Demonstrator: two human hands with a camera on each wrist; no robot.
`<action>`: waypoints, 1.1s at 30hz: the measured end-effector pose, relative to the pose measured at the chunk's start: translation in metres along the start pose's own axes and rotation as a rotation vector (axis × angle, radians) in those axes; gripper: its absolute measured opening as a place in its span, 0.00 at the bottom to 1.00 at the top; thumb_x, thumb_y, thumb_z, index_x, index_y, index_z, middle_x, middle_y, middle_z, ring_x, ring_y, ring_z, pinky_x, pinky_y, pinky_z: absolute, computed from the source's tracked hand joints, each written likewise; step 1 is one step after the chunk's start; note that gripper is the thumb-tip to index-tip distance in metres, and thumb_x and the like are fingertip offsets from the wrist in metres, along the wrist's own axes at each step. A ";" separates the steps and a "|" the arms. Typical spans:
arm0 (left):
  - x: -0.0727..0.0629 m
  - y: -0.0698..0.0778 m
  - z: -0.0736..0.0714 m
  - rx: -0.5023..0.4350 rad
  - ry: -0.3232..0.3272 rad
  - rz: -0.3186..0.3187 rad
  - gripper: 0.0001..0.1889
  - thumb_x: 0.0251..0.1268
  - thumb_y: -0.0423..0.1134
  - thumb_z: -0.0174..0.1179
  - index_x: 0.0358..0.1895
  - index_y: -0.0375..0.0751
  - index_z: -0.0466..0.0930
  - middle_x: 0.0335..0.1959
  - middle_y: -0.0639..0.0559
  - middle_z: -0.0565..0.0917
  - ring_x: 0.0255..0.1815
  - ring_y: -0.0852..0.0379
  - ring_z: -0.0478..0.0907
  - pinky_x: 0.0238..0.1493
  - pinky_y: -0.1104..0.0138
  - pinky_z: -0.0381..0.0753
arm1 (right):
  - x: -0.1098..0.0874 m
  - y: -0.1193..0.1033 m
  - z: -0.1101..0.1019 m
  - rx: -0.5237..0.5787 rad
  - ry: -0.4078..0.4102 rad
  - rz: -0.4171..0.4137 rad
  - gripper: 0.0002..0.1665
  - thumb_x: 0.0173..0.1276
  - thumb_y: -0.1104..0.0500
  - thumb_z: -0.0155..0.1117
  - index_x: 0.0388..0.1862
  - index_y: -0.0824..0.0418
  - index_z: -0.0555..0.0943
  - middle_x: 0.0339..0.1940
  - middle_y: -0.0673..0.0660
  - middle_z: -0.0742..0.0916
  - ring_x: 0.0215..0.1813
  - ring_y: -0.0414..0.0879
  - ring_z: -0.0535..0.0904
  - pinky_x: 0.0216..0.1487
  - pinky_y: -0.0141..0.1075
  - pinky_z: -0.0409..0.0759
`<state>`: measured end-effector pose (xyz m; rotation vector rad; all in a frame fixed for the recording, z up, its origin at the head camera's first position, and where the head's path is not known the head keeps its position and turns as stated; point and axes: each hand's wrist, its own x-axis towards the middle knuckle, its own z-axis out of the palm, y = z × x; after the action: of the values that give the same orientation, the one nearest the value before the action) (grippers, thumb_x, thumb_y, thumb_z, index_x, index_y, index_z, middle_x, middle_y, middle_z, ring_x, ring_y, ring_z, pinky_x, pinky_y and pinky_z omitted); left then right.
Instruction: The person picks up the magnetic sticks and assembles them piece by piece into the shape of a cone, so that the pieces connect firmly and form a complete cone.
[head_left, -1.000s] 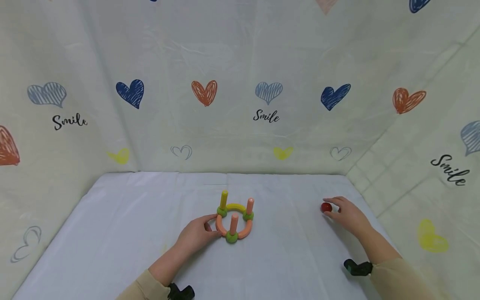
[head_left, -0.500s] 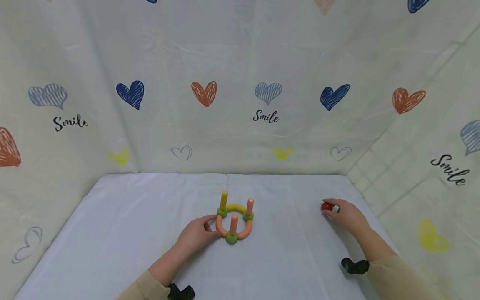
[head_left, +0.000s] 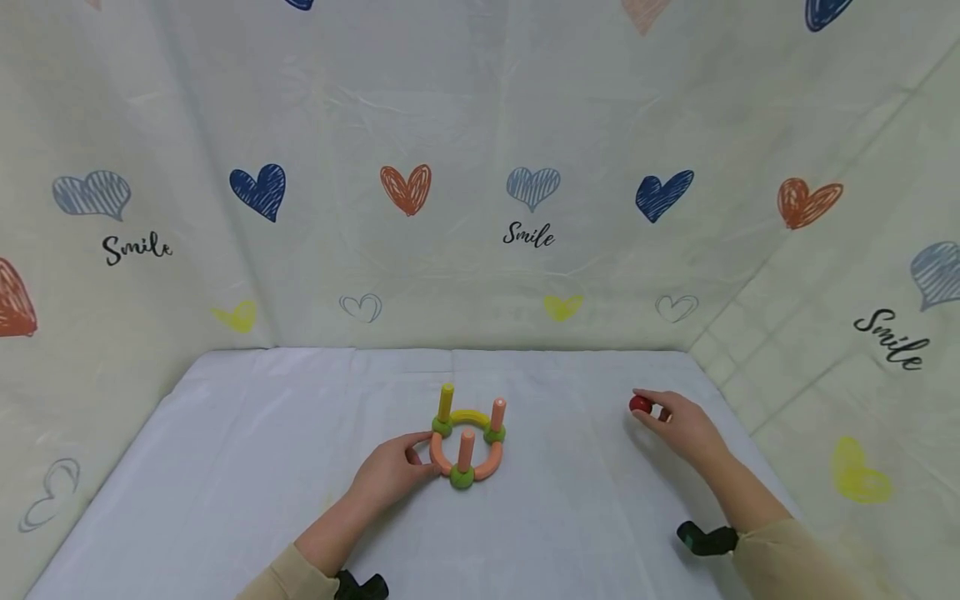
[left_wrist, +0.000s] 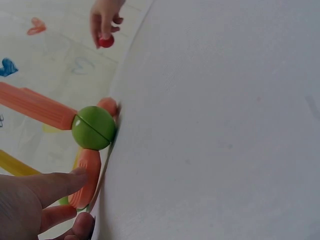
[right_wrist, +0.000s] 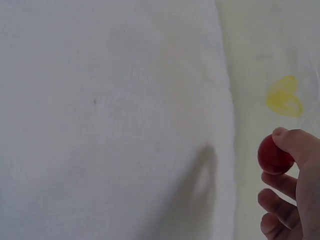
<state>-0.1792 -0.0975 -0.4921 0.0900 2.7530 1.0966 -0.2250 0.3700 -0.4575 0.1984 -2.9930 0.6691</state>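
Observation:
A ring-shaped toy frame [head_left: 487, 465] of curved salmon and yellow pieces, joined by green balls [head_left: 462, 477], sits on the white table near the middle. Salmon pegs [head_left: 466, 451] and a yellow peg [head_left: 446, 404] stand up from those balls. At its left side, my left hand [head_left: 390, 475] grips a curved salmon piece [left_wrist: 90, 172], thumb on one face and fingers on the other. Far to the right, my right hand [head_left: 690, 429] pinches a red ball [right_wrist: 274, 156] between thumb and fingers, held above the cloth with a shadow below.
The white cloth-covered table [head_left: 262, 450] reaches back to an upright sheet [head_left: 465, 100] printed with hearts and "Smile" words. A similar sheet [head_left: 862, 400] closes the right side. Dark straps with small devices [head_left: 707, 539] sit at both wrists.
My right hand has lifted the red ball and carried it slightly left and upward in the head view. The left hand and the toy frame have kept their place.

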 end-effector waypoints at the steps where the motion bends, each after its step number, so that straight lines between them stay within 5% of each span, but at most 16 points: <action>1: 0.000 0.000 0.000 0.002 0.000 0.002 0.33 0.55 0.53 0.73 0.65 0.51 0.78 0.23 0.57 0.77 0.24 0.59 0.72 0.28 0.65 0.69 | 0.000 -0.004 0.000 0.002 0.004 -0.006 0.29 0.68 0.52 0.67 0.66 0.61 0.77 0.43 0.57 0.83 0.40 0.50 0.73 0.31 0.38 0.71; 19: 0.001 -0.002 0.000 0.001 0.000 0.001 0.32 0.56 0.53 0.72 0.65 0.51 0.78 0.24 0.57 0.76 0.24 0.59 0.71 0.27 0.65 0.67 | 0.010 -0.088 0.017 0.129 0.143 -0.166 0.24 0.66 0.53 0.71 0.61 0.54 0.82 0.42 0.51 0.84 0.39 0.47 0.73 0.32 0.36 0.74; 33: 0.002 -0.003 -0.001 -0.016 -0.007 0.011 0.31 0.57 0.51 0.72 0.65 0.50 0.78 0.23 0.56 0.76 0.24 0.59 0.71 0.27 0.64 0.68 | 0.017 -0.167 0.032 0.225 0.160 -0.321 0.24 0.64 0.54 0.73 0.59 0.53 0.83 0.38 0.47 0.83 0.37 0.49 0.75 0.33 0.35 0.75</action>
<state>-0.1808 -0.0995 -0.4937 0.1068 2.7404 1.1182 -0.2195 0.2047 -0.4145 0.5914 -2.6438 0.9292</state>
